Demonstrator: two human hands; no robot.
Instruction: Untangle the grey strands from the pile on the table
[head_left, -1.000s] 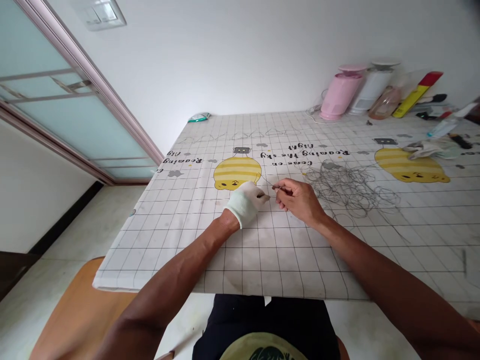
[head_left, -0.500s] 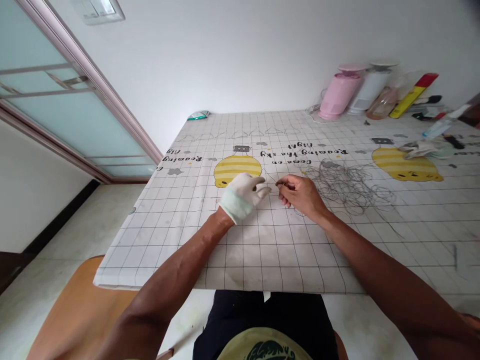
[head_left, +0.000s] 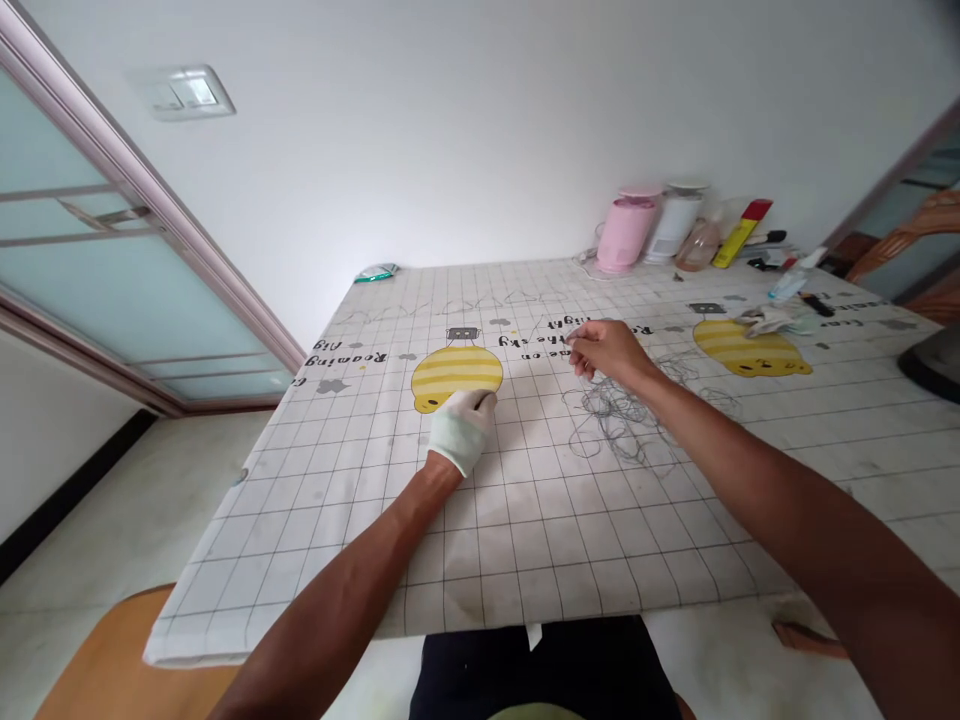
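A white glove with a pale green cuff covers my left hand (head_left: pixel 461 425), which rests on the tablecloth at the edge of the printed yellow balloon bear. Its fingers are curled closed, and what they hold, if anything, is hidden. My bare right hand (head_left: pixel 604 350) is raised over the printed lettering, thumb and forefinger pinched on a thin wire that barely shows. Below and beside its wrist lies a loose tangle of thin grey wire (head_left: pixel 619 415). Along the back of the table runs a row of thin bent wire pieces (head_left: pixel 499 300).
Pink (head_left: pixel 626 232) and white cylindrical devices (head_left: pixel 675 222) stand at the back right, beside bottles and a yellow-red box (head_left: pixel 742 233). Another glove (head_left: pixel 776 318) lies on the right. A green packet (head_left: pixel 376 272) sits at the back left corner; a dark object (head_left: pixel 934 362) is at the right edge.
My hands have moved apart: the right has lifted away toward the back, and the left has closed its fingers and drawn left. The head view has shifted up and right.
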